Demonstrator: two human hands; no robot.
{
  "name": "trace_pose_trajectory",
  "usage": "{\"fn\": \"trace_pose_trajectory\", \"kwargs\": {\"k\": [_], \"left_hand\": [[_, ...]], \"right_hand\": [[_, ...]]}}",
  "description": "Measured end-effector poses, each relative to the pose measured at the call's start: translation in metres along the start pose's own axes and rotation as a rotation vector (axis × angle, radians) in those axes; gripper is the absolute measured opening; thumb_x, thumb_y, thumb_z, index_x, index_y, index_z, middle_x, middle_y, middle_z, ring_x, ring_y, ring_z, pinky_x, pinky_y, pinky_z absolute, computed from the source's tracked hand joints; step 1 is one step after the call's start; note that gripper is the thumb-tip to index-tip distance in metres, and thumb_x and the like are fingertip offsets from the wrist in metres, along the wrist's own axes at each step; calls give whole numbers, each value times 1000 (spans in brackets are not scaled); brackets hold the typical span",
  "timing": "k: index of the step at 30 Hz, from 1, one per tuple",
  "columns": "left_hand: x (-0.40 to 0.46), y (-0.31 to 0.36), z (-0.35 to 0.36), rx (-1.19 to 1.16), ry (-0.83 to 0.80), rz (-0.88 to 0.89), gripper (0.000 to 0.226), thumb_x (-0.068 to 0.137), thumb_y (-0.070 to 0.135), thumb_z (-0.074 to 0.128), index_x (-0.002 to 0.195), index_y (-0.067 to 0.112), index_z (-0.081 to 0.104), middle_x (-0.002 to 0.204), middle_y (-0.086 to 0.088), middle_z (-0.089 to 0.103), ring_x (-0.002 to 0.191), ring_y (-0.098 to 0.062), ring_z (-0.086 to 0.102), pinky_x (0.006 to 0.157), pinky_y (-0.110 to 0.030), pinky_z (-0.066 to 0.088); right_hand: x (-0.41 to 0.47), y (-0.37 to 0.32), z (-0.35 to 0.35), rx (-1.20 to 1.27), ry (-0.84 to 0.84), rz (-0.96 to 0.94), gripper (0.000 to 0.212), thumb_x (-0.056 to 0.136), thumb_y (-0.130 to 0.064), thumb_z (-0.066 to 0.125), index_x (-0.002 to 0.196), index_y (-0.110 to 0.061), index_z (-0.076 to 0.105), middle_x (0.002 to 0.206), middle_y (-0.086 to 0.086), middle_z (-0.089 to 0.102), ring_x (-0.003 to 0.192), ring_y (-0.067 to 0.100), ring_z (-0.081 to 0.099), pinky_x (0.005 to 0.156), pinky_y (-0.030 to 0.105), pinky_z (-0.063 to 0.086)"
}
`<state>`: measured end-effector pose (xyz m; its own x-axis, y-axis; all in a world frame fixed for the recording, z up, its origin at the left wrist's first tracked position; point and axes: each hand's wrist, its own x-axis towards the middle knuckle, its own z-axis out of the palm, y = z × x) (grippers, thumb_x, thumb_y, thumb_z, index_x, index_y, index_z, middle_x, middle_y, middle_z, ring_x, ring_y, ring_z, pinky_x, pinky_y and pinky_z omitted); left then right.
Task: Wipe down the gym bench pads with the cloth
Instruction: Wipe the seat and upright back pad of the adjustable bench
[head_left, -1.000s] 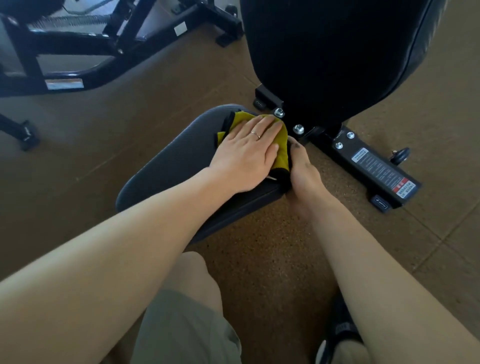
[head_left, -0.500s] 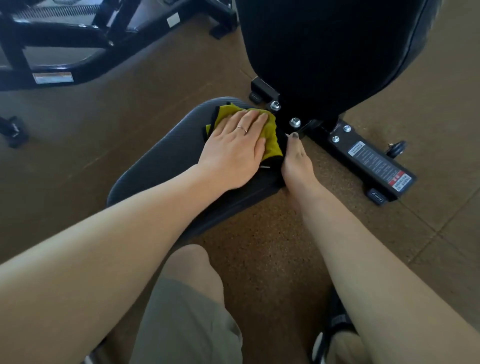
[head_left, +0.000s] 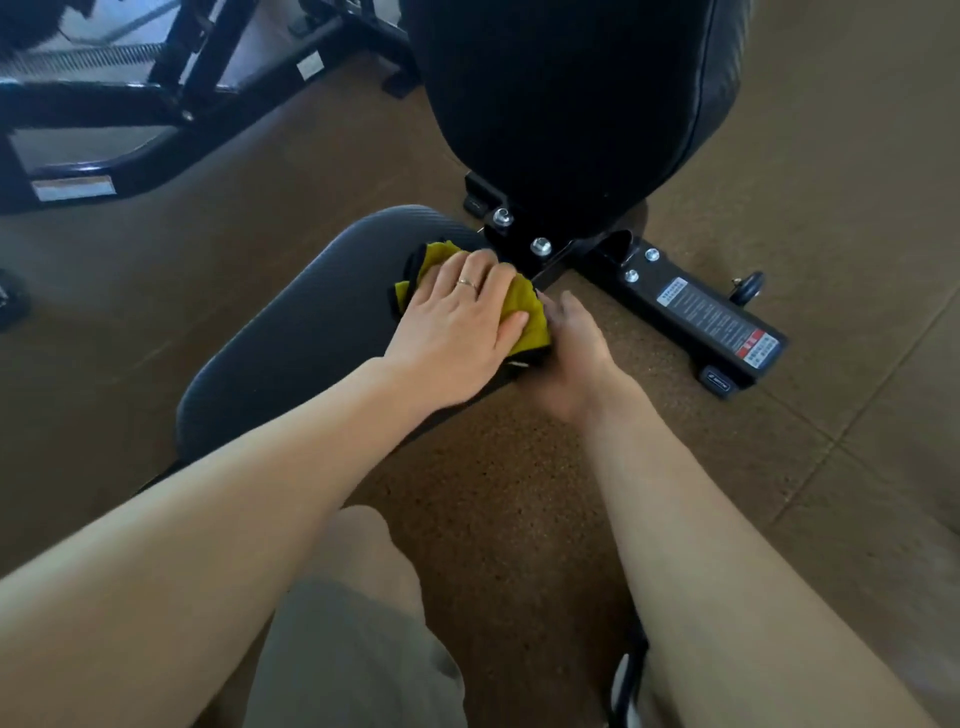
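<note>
Seat pad (head_left: 291, 332): in the head view, the dark ribbed pad lay low and slanting, its far end tucked against the bolted bracket (head_left: 519, 234) under the upright back pad (head_left: 561, 93).
Cloth (head_left: 530, 317): a yellow cloth with dark edging sat on the far right corner of the seat pad, mostly covered by the left hand, its right edge reaching the pad's rim.
Left hand (head_left: 457, 327): lay flat on the cloth, fingers straight and together, pressing it to the pad; a ring showed on one finger.
Right hand (head_left: 571, 348): rested at the pad's right edge just beside the cloth, blurred; fingers looked extended, but whether they touched the cloth or the pad's side could not be told.
Risk, pinching: the fingertips were near the bolts and the gap between the two pads; a stroke pushed further forward could likely jam the fingers or snag the cloth on the hardware.
Risk, slipping: with the cloth at the rim, a sideways stroke could probably carry it off the edge onto the brown floor (head_left: 519, 493).
Risk, coverage: judging by the cloth's position, most of the seat pad and the whole back pad might yet need wiping.
</note>
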<state>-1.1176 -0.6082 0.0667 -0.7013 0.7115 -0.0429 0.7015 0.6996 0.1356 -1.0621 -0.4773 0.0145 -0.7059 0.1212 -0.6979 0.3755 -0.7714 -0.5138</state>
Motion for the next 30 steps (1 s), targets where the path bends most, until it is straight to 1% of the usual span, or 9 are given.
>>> {"fn": "trace_pose_trajectory", "kwargs": {"k": [4, 7, 9, 14, 16, 20, 24, 27, 30], "left_hand": [[25, 33, 7, 91, 52, -134, 45, 107, 40, 35, 144, 13, 38, 148, -14, 40, 138, -36, 36, 116, -51, 28], [-7, 35, 9, 164, 104, 36, 42, 104, 33, 52, 140, 14, 42, 143, -15, 44, 134, -37, 43, 113, -50, 36], [-34, 26, 9, 222, 92, 161, 52, 93, 28, 71, 136, 16, 44, 142, -14, 45, 133, -35, 45, 114, -49, 38], [-11, 29, 6, 381, 51, 245, 51, 96, 26, 62, 140, 15, 39, 147, -17, 42, 135, -36, 43, 116, -50, 33], [12, 41, 9, 372, 59, 158, 51, 97, 26, 58, 143, 16, 38, 151, -17, 39, 137, -37, 40, 117, -49, 30], [32, 58, 12, 293, 82, -30, 52, 96, 21, 55, 144, 15, 37, 156, -18, 33, 140, -37, 35, 118, -49, 24], [-31, 46, 11, 185, 168, -2, 50, 89, 19, 65, 135, 15, 46, 141, -13, 44, 131, -35, 44, 115, -49, 32], [-98, 12, 9, 156, 168, 3, 48, 86, 14, 70, 130, 14, 50, 133, -12, 48, 123, -35, 49, 111, -51, 38], [-142, -22, 3, 151, 232, -65, 39, 90, 15, 69, 127, 11, 55, 128, -14, 54, 116, -36, 53, 106, -52, 42]], "right_hand": [[-9, -6, -13, 124, -24, 68, 65, 106, -61, 18, 154, -26, 46, 148, 17, 54, 117, 31, 61, 92, 47, 48], [-20, -15, -13, 474, -33, 254, 63, 105, -63, 24, 159, -32, 35, 163, 14, 39, 146, 39, 38, 106, 57, 34], [-13, -19, -12, 789, -82, 273, 75, 96, -67, 45, 160, -30, 32, 168, 11, 28, 154, 39, 22, 114, 56, 26], [-11, -13, -3, 54, -93, 57, 59, 105, -63, 27, 143, -28, 56, 135, 10, 68, 128, 32, 62, 109, 52, 45], [-14, -17, -6, -2, -49, -36, 55, 106, -61, 27, 128, -27, 65, 127, 10, 70, 122, 28, 63, 101, 48, 49], [-16, -21, -10, 16, 6, -99, 57, 104, -63, 29, 142, -28, 54, 143, 12, 58, 129, 29, 57, 109, 53, 44], [-30, -20, 14, -176, 42, -98, 51, 104, -63, 33, 126, -27, 62, 120, 7, 70, 111, 26, 66, 85, 44, 53], [-34, -19, 32, -379, 95, -116, 61, 100, -67, 38, 141, -26, 56, 137, 5, 64, 125, 28, 60, 107, 50, 48], [-33, -9, 45, -601, 160, -159, 69, 102, -63, 36, 161, -29, 27, 162, 4, 40, 145, 30, 42, 120, 52, 33]]}}
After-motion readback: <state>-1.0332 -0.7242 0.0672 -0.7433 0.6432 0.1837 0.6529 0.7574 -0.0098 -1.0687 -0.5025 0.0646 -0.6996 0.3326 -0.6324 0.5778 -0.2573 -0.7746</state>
